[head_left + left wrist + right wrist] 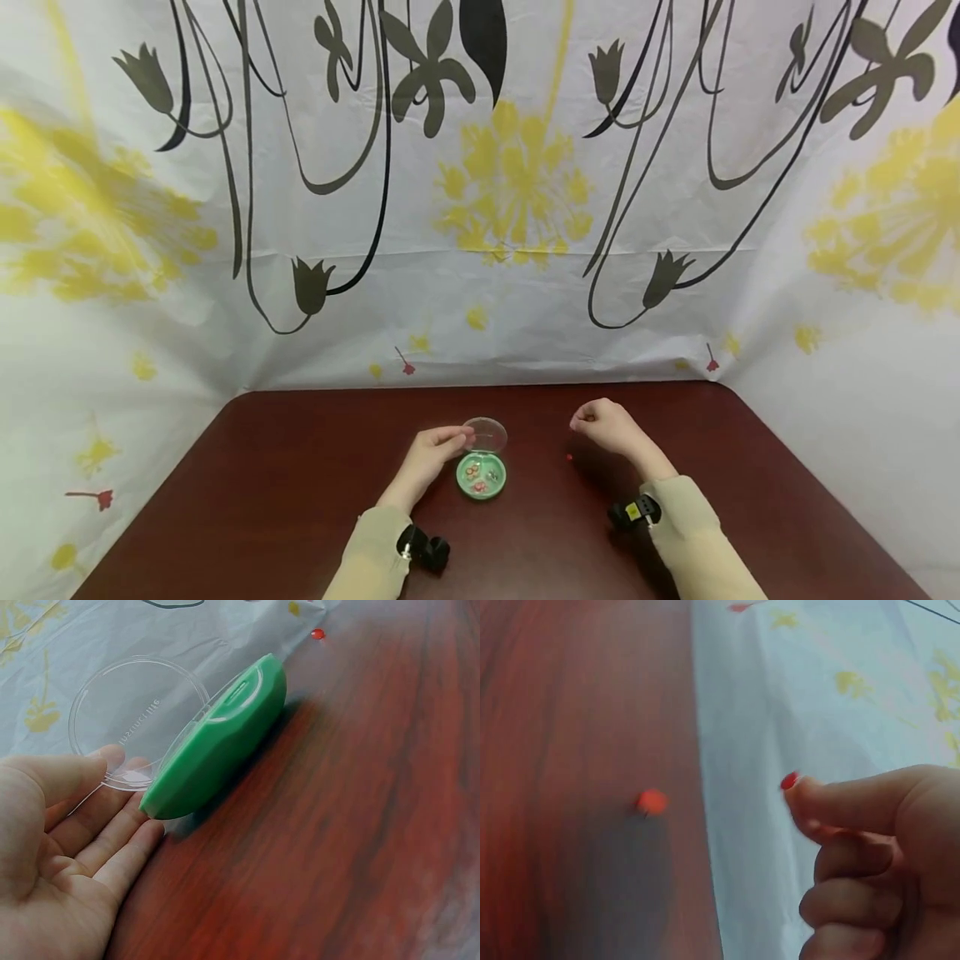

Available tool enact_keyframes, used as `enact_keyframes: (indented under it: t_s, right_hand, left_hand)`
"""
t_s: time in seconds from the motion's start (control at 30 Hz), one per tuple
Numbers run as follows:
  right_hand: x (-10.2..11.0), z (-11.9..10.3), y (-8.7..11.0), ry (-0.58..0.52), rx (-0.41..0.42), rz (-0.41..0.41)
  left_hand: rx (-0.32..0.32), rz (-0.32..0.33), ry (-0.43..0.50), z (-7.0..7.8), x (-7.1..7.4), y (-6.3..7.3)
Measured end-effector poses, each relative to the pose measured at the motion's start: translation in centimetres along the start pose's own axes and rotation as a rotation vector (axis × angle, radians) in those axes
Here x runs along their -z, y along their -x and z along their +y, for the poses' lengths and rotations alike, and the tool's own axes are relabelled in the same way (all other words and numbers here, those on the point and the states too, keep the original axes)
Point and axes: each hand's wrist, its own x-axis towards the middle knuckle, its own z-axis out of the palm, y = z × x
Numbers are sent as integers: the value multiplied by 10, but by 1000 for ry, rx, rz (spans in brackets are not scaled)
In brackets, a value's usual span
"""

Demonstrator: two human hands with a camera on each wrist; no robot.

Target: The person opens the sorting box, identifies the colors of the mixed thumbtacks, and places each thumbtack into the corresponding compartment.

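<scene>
A small round green case [481, 495] lies on the table with its clear lid [140, 675] raised; small colourful pieces [479, 487] sit in its compartments. At the left edge of that lid, my left hand [432, 455] pinches the rim between thumb and fingers, its lower fingertips close beside the case. My right hand [862, 862] is held above the table, to the right of the case. Thumb and index finger pinch a small red piece [789, 781], mostly covered by the fingertips, while the other fingers curl in. Another small red piece [652, 802] lies on the table near that hand.
The dark reddish-brown table [300, 500] has rounded back corners. White sheeting [525, 333] with yellow flowers and dark stems hangs behind it and at both sides. A small black camera is strapped to each wrist, over light sleeves [375, 554].
</scene>
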Motion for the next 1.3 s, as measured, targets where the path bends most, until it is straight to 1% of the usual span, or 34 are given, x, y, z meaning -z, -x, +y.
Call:
enact_keyframes:
  t_s: [0.07,0.13,0.27,0.33,0.43,0.53,0.57,0.63,0.67,0.7,0.8,0.9,0.93,1.03,1.2,1.3]
  right_hand:
    - [3,-4,-3,-104,37,0]
    - [4,-9,-7,-241,37,-4]
    - [5,-28,-17,-575,5,-17]
    - [4,-37,-20,-765,-1,-45]
    - [-2,-47,-25,-1030,38,-116]
    - [-9,-53,-28,-1272,98,-227]
    - [-11,-54,-29,-1347,108,-264]
    - [-15,-56,-31,-1460,132,-332]
    - [-16,-57,-32,-1503,137,-358]
    - [-17,-57,-33,-1541,140,-380]
    - [-17,-60,-35,-1624,156,-440]
    - [-17,-59,-35,-1689,164,-493]
    - [-16,-59,-35,-1708,165,-506]
    - [-15,-58,-35,-1741,157,-521]
    - [-15,-56,-35,-1764,133,-521]
    - [-16,-57,-35,-1740,127,-505]
  left_hand:
    - [0,-4,-6,0,-1,0]
    - [5,0,-5,-1,-1,1]
    - [-11,-1,1,-3,-2,1]
    - [-13,-4,7,-4,-2,1]
    - [-15,-11,9,-4,-2,3]
    - [-18,-17,6,-5,-2,3]
    - [-19,-17,4,-5,-2,3]
    - [-24,-17,1,-5,-2,2]
    - [-27,-19,3,-5,-2,2]
    - [-28,-20,3,-1,-3,4]
    - [-35,-23,3,1,-1,4]
    - [-38,-23,-1,1,-1,3]
    - [-38,-21,-3,-2,-1,2]
    - [-35,-19,-1,0,0,1]
    - [-33,-15,9,0,-2,2]
    - [-32,-13,4,1,-1,3]
